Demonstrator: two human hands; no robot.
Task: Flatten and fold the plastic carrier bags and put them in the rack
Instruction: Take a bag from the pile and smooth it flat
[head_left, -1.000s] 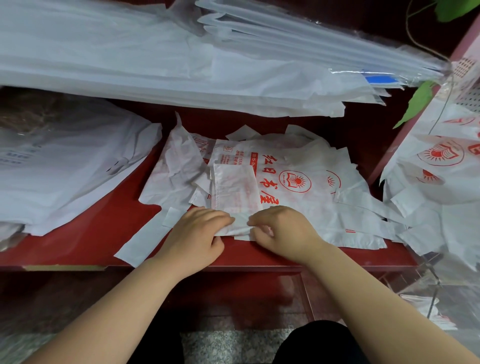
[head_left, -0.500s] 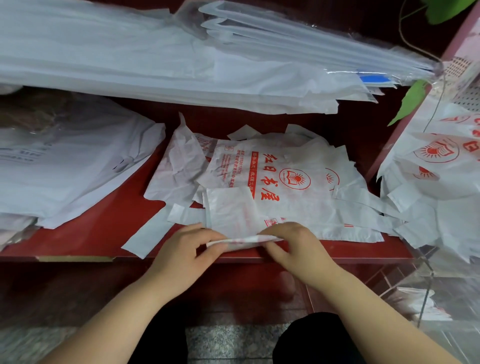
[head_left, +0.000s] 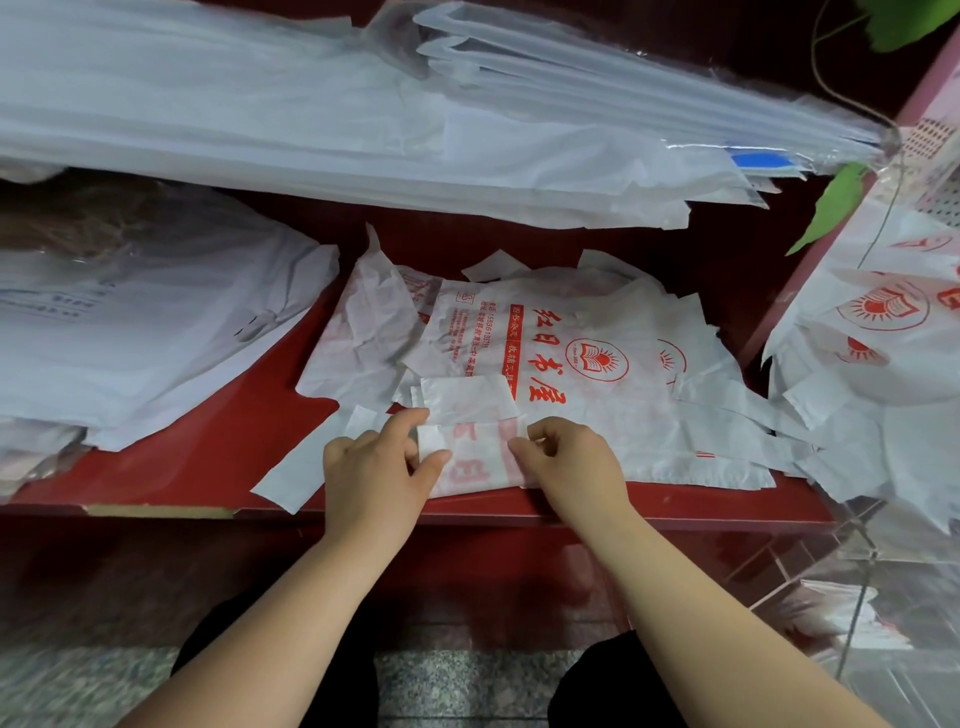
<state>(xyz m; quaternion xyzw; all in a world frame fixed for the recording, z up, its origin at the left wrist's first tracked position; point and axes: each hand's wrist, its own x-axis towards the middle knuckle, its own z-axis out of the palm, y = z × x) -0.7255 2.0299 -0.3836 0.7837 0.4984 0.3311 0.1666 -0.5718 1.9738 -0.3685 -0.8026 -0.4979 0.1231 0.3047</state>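
Observation:
A small folded white carrier bag (head_left: 475, 457) with faint red print lies at the front edge of the red shelf (head_left: 208, 457). My left hand (head_left: 376, 467) pinches its left end between thumb and fingers. My right hand (head_left: 571, 460) pinches its right end with curled fingers. Behind it a loose pile of flat white bags with red lettering and a sun logo (head_left: 561, 358) spreads over the shelf.
A thick stack of large white bags (head_left: 311, 119) overhangs from the shelf above. More white bags (head_left: 130, 332) lie at the left. At the right a clear rack (head_left: 878, 338) holds printed bags. A green leaf (head_left: 831, 208) hangs there.
The bag's near edge, lifted between both hands half a second ago, now lies folded over flat on the bag, showing red print; both hands moved slightly forward with it.

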